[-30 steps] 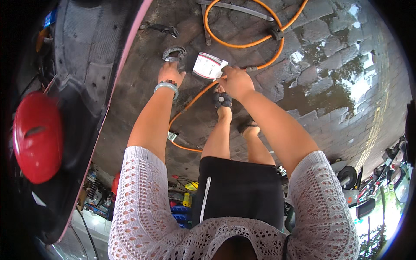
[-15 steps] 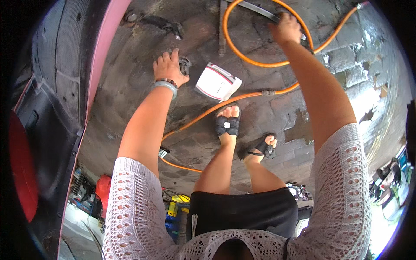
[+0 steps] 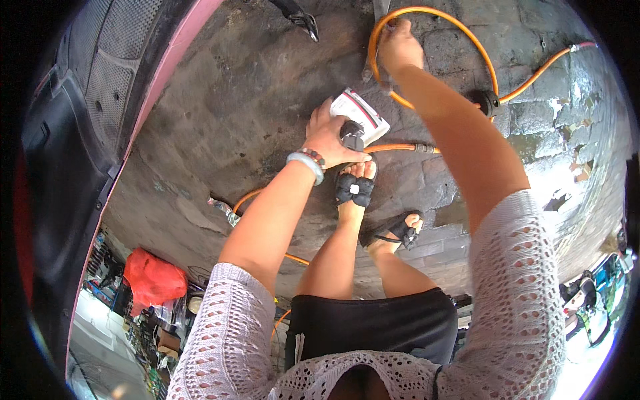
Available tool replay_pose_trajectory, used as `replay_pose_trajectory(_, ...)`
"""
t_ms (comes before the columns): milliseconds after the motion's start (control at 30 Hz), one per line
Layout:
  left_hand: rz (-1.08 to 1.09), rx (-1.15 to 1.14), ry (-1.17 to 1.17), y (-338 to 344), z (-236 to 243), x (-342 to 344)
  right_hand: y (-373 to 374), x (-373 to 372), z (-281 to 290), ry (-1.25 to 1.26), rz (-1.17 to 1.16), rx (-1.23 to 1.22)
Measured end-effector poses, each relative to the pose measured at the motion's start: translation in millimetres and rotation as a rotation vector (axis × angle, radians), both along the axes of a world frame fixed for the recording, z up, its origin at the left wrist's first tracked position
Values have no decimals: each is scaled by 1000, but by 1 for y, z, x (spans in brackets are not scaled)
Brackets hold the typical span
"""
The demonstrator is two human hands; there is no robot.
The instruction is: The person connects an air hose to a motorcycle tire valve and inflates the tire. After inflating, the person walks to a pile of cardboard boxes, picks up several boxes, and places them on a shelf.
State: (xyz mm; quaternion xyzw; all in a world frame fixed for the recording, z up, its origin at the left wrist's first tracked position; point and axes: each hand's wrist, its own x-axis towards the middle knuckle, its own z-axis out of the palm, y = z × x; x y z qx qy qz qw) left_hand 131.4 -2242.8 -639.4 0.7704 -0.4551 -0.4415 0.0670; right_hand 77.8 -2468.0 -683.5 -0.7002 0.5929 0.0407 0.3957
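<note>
My left hand (image 3: 325,137) is closed round a small, black, blocky part (image 3: 351,134), which shows between thumb and fingers. It is just in front of a white packet (image 3: 363,113) with a red stripe lying on the floor. Farther off and to the right, my right hand (image 3: 401,50) is curled at the left side of an orange hose loop (image 3: 460,27). A flat grey metal bar (image 3: 367,71) lies beneath and beside those fingers. What they grip is hidden.
On the left stands a pink-edged vehicle panel (image 3: 160,77) with black trim. A black jointed part (image 3: 303,23) lies at the far edge. My sandalled feet (image 3: 357,183) are near the packet. A red bag (image 3: 155,280) and clutter lie behind on the left.
My left hand has moved right and nearer, carrying the black part beside the packet. My right hand has shifted left, off the black-handled silver bar, to the loop's left side. The view has shifted.
</note>
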Motion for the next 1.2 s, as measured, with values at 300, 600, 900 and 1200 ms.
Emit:
replay_pose_trajectory(300, 48, 65, 54, -30, 11, -9, 20, 20, -16, 207, -50, -88)
replay_pose_trajectory(600, -5, 166, -34, -30, 67, -33, -14, -56, 44, 262, 262, -98)
replay_pose_trajectory(900, 768, -195, 432, 7, 234, -48, -1, -223, 232, -29, -369, 925)
replay_pose_trajectory(1200, 966, -321, 1004, 71, 452, -113, 158, -277, 470, -579, -419, 852)
